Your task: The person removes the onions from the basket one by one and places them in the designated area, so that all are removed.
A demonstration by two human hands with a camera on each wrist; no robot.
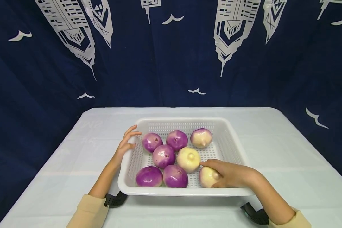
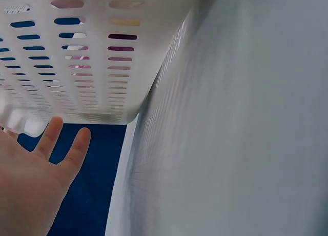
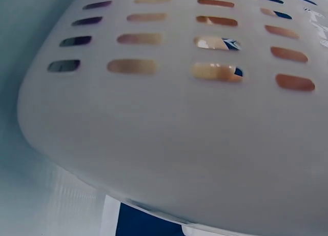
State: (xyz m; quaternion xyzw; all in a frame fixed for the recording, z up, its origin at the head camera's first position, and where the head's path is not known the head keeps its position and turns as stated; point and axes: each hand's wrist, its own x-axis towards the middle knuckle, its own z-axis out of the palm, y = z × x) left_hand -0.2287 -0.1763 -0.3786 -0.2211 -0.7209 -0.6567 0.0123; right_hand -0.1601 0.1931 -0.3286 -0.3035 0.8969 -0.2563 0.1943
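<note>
A white slotted plastic basket (image 1: 236,142) holds several round purple-and-cream turnips. Inside its near right corner my right hand (image 1: 231,173) grips a cream-sided turnip (image 1: 207,176), thumb on the near side and fingers over the far side. Touching or nearly touching those fingertips is another pale turnip (image 1: 188,159). My left hand (image 1: 124,147) is at the basket's left rim, fingers extended and spread; the left wrist view shows that hand (image 2: 31,179) beside the slotted wall (image 2: 97,87). In the right wrist view the basket wall (image 3: 154,133) hides most of the right hand.
Purple turnips lie in the left and middle of the basket, such as one at the near left (image 1: 149,176). One pale-and-purple turnip (image 1: 201,138) sits at the far right. A white cloth covers the table (image 1: 288,164); a dark blue patterned curtain (image 1: 159,63) hangs behind.
</note>
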